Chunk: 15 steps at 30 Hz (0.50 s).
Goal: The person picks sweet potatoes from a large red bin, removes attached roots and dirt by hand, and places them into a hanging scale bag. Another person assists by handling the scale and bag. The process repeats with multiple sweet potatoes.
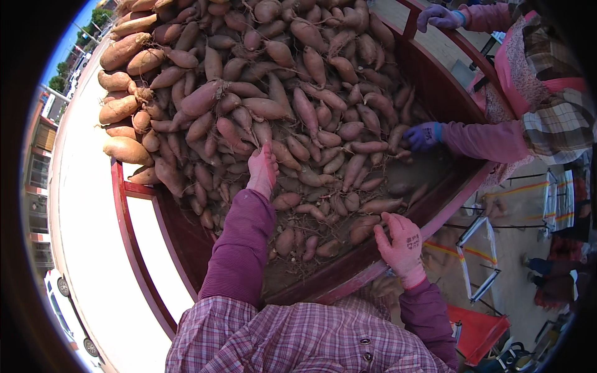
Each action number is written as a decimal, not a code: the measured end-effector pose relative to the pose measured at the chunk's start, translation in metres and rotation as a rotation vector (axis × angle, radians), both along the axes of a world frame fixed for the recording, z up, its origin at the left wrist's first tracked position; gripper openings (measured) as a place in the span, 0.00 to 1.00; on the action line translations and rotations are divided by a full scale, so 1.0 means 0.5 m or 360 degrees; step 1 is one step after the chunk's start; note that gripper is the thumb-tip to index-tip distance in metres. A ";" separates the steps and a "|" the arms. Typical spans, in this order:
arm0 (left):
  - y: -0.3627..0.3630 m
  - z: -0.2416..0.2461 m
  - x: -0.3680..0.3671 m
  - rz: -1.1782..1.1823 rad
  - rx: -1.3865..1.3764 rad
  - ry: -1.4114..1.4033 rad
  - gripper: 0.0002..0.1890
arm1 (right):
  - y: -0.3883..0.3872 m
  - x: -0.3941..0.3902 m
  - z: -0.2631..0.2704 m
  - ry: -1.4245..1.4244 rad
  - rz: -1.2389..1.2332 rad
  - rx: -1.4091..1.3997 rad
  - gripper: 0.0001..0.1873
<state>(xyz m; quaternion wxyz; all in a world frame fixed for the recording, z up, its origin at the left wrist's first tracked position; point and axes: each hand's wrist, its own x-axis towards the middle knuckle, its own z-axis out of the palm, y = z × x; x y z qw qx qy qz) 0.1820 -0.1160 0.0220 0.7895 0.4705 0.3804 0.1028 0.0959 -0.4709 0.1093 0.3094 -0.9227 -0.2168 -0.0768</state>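
A large heap of sweet potatoes, with soil and thin roots on them, fills a dark red metal cargo bed. My left hand, in a pink glove, reaches into the heap. Its fingers are closed at the thin root end of a sweet potato, partly hidden among others. My right hand, also gloved in pink, hovers by the bed's near rim with fingers spread and nothing in them. Below its fingertips lies a loose sweet potato.
A co-worker at the right wears purple gloves; one hand touches the heap, the other is by a red rail. Folding metal frames and a red fabric item stand beyond the bed. A white car is at lower left.
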 end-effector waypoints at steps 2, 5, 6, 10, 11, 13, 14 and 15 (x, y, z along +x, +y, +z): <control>-0.018 0.014 -0.079 -0.0172 -0.0023 -0.0026 0.14 | 0.002 -0.001 -0.001 0.0003 0.0005 0.0020 0.13; -0.053 0.001 -0.177 -0.0377 -0.0072 0.0034 0.15 | 0.002 0.001 -0.009 -0.0020 0.0001 0.0030 0.14; -0.066 -0.003 -0.207 -0.0405 -0.0049 0.0075 0.16 | 0.003 0.000 -0.008 -0.0030 0.0013 0.0029 0.14; -0.101 -0.059 -0.286 -0.0521 0.0104 0.0078 0.20 | 0.004 -0.003 -0.003 -0.0033 0.0038 -0.0010 0.13; -0.103 -0.071 -0.302 -0.0550 0.0033 0.0055 0.20 | 0.005 -0.004 -0.004 -0.0037 0.0044 -0.0014 0.13; -0.122 -0.038 -0.308 -0.0617 -0.0106 -0.0003 0.21 | 0.002 0.000 -0.011 -0.0050 0.0044 -0.0015 0.14; -0.126 -0.039 -0.313 -0.0649 -0.0258 -0.0067 0.21 | -0.002 -0.001 -0.012 -0.0030 0.0051 -0.0026 0.14; -0.125 -0.036 -0.320 -0.0671 -0.0402 -0.0135 0.22 | -0.002 -0.001 -0.011 -0.0016 0.0067 -0.0029 0.15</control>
